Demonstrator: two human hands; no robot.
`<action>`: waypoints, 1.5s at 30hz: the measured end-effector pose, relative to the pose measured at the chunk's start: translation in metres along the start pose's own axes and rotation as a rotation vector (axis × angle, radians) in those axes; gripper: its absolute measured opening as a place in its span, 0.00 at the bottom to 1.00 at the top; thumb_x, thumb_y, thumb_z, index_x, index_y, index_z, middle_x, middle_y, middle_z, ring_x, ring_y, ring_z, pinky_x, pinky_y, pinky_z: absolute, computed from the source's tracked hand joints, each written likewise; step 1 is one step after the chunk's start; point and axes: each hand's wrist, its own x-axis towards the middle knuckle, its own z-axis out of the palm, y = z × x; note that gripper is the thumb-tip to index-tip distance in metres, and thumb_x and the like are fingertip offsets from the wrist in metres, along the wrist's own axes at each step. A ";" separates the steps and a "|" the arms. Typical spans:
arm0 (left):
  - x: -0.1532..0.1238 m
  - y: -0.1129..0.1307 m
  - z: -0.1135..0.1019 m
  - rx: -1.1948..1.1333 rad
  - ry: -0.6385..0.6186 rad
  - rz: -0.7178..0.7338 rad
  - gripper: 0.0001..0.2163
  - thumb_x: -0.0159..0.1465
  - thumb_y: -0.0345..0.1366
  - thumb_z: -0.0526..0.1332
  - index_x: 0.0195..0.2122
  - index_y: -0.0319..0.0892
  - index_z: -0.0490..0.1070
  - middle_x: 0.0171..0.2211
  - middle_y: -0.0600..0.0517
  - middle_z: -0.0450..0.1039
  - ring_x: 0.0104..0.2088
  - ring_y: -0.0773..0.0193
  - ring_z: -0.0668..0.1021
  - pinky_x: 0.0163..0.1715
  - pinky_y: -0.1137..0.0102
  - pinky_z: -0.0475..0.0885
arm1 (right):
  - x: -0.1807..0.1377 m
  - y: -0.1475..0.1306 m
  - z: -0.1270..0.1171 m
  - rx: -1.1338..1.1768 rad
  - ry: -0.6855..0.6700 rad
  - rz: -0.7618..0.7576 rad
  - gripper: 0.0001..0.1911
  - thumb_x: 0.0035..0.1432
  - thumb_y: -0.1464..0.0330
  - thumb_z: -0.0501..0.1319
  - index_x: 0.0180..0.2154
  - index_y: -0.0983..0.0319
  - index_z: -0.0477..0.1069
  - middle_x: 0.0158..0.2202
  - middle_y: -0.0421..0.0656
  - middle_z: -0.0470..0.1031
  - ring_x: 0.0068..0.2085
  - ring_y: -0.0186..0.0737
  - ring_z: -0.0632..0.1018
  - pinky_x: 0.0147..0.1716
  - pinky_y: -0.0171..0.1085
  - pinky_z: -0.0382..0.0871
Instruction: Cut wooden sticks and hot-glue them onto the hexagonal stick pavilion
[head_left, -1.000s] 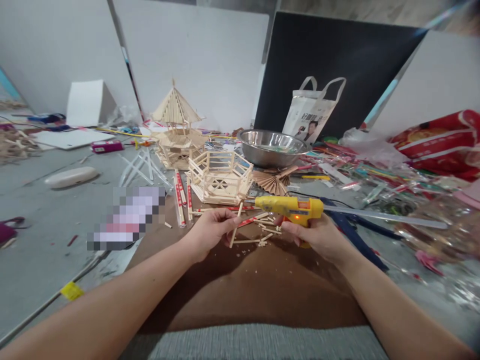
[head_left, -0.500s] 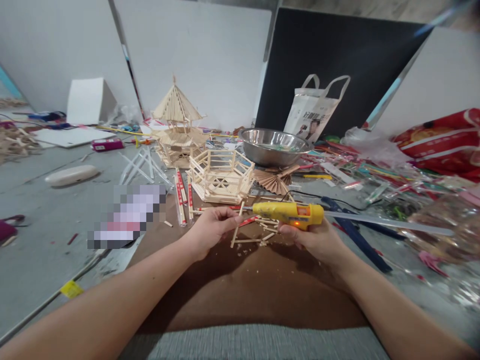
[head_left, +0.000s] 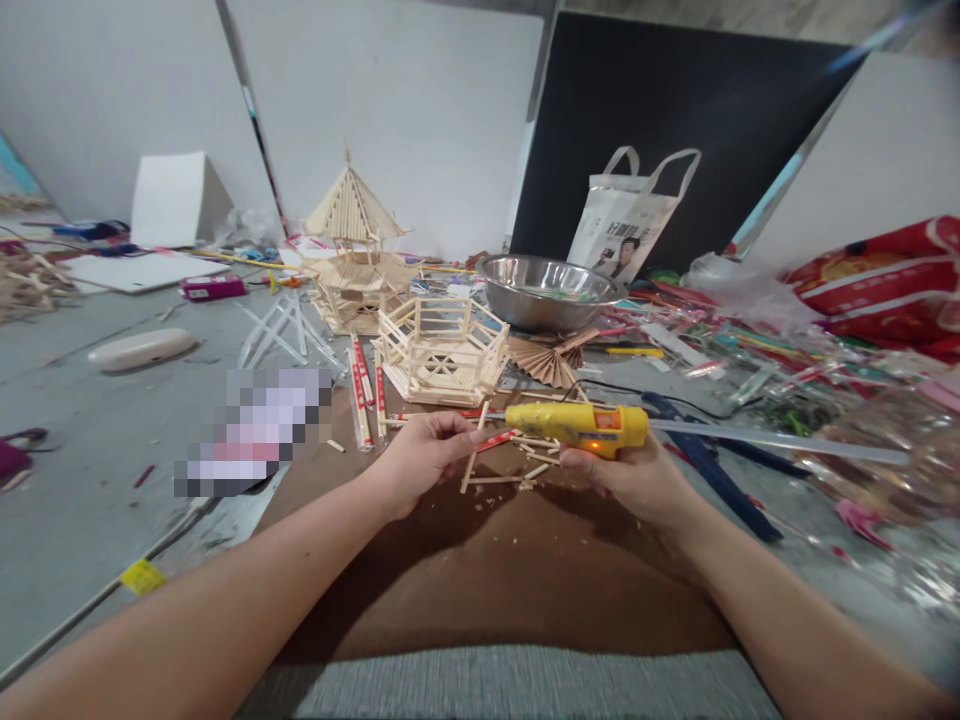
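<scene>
Pinching a thin stick in its fingers, the left hand holds it tilted over the brown mat, just beside the tip of the glue gun that the right hand grasps by its handle; whether the two touch is hard to tell. The stick looks light, stiff and easily snapped, best pinched away from the probably hot tip, while the glue gun likely wants a full grip. Beyond the mat spreads a cluttered grey floor, with a steel bowl before upright panels.
</scene>
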 end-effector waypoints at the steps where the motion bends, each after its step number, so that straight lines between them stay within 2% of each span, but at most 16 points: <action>1: 0.000 0.000 0.000 -0.002 0.002 -0.001 0.13 0.49 0.45 0.58 0.23 0.39 0.63 0.12 0.61 0.53 0.13 0.77 0.55 0.13 0.78 0.48 | 0.000 0.000 0.000 0.002 0.000 -0.003 0.09 0.38 0.68 0.64 0.27 0.57 0.69 0.21 0.39 0.69 0.30 0.40 0.72 0.20 0.35 0.67; 18: 0.000 0.000 -0.001 0.000 -0.007 0.022 0.11 0.50 0.42 0.58 0.24 0.38 0.63 0.13 0.60 0.55 0.13 0.77 0.57 0.13 0.78 0.50 | 0.000 0.002 -0.001 -0.014 0.039 0.008 0.09 0.38 0.68 0.64 0.28 0.58 0.69 0.23 0.40 0.70 0.30 0.40 0.72 0.19 0.35 0.67; 27: 0.000 0.000 0.000 0.019 0.000 0.020 0.12 0.49 0.43 0.58 0.23 0.38 0.63 0.13 0.60 0.55 0.13 0.77 0.57 0.13 0.78 0.51 | 0.001 -0.001 -0.001 -0.019 0.047 -0.021 0.08 0.38 0.68 0.64 0.27 0.58 0.69 0.22 0.39 0.69 0.27 0.39 0.72 0.17 0.34 0.66; 32: 0.001 -0.001 0.000 0.019 -0.004 0.030 0.11 0.49 0.43 0.58 0.23 0.38 0.63 0.13 0.61 0.55 0.13 0.77 0.57 0.13 0.78 0.50 | 0.001 0.000 -0.003 -0.006 0.049 0.026 0.08 0.37 0.68 0.64 0.25 0.58 0.68 0.20 0.38 0.68 0.23 0.35 0.70 0.17 0.34 0.64; 39: 0.000 -0.002 -0.001 0.006 -0.017 0.042 0.12 0.49 0.43 0.59 0.23 0.38 0.63 0.13 0.60 0.56 0.13 0.78 0.57 0.13 0.78 0.50 | 0.003 -0.003 -0.004 -0.034 0.060 0.020 0.08 0.37 0.68 0.64 0.25 0.58 0.68 0.19 0.39 0.68 0.25 0.37 0.71 0.17 0.33 0.63; 42: -0.001 0.000 0.000 0.003 -0.025 0.031 0.11 0.49 0.43 0.59 0.23 0.38 0.64 0.13 0.60 0.56 0.13 0.78 0.57 0.14 0.78 0.50 | 0.003 0.000 -0.007 -0.063 0.080 0.022 0.08 0.38 0.67 0.64 0.26 0.58 0.69 0.17 0.37 0.66 0.20 0.33 0.68 0.13 0.31 0.59; 45: -0.002 0.002 0.001 0.001 -0.018 0.023 0.11 0.49 0.42 0.59 0.23 0.39 0.64 0.13 0.60 0.56 0.14 0.77 0.58 0.14 0.78 0.51 | 0.003 0.007 -0.012 -0.072 0.117 0.044 0.09 0.39 0.66 0.63 0.27 0.59 0.68 0.14 0.35 0.62 0.13 0.27 0.60 0.09 0.30 0.54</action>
